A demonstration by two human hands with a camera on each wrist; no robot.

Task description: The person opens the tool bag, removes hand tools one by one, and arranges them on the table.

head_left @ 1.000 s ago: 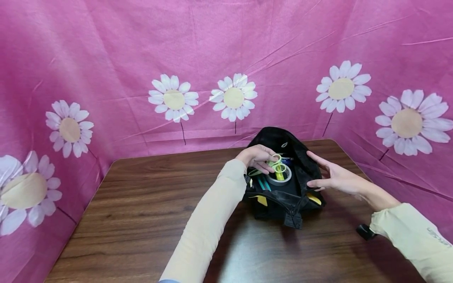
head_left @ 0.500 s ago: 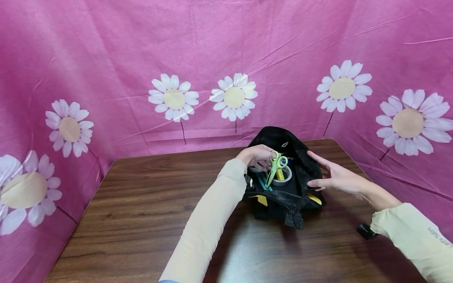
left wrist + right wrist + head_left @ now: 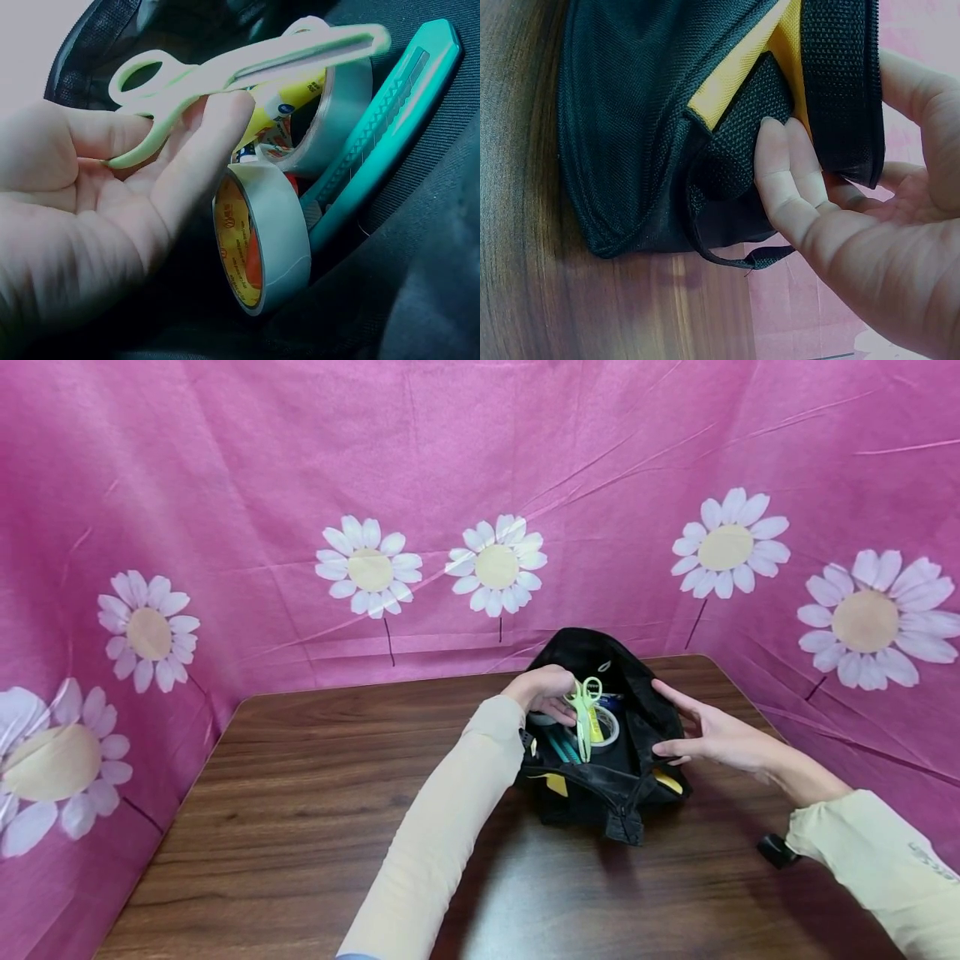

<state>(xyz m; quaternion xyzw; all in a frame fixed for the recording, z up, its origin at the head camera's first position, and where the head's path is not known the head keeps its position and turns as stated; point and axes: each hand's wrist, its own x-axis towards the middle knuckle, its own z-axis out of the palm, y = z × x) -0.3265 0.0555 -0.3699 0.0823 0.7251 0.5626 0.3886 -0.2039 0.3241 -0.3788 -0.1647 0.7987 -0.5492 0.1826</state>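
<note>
A pair of pale green scissors (image 3: 583,727) is held inside the mouth of a black bag (image 3: 577,807) by the left hand (image 3: 546,689); one handle loop is clamped between thumb and fingers, though the exact contact is partly hidden. To hold them well, the loop should be pinched firmly, the blades shut and clear of the palm, with the bag's mouth spread wide. From above, the blades are pointed toward the person, so the long axis is laid roughly from the bag's far side to its near rim; the tilt cannot be told. Below, two tape rolls (image 3: 289,225), a yellow tube (image 3: 304,88) and a teal craft knife (image 3: 405,116) can be seen. The bag's right side is gripped by the right hand (image 3: 708,739), thumb and forefinger well apart, two fingertips placed together on a strap (image 3: 739,146). The bag is set on a brown table (image 3: 315,793), backed by daisy-printed pink cloth (image 3: 255,485).
</note>
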